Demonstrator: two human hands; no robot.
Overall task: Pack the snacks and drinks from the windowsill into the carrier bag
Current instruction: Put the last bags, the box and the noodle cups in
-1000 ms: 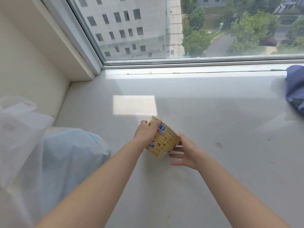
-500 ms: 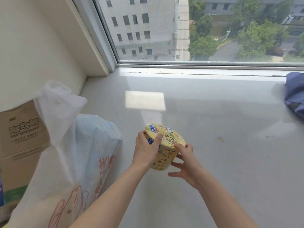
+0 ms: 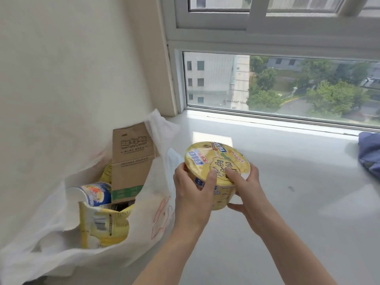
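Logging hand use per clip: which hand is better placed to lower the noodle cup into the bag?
Left, probably. The left hand grips the noodle cup on the side facing the open carrier bag; the right hand holds the far side and would have to reach across.

Single head cam, wide-angle, aimed forward and down along both forearms. Left hand (image 3: 192, 190) and right hand (image 3: 247, 188) with noodle cup (image 3: 218, 167) sit close, mid-frame. Carrier bag (image 3: 144, 233) lower left, windowsill (image 3: 298, 212) right, window (image 3: 287, 85) up top (frame lines bowed).
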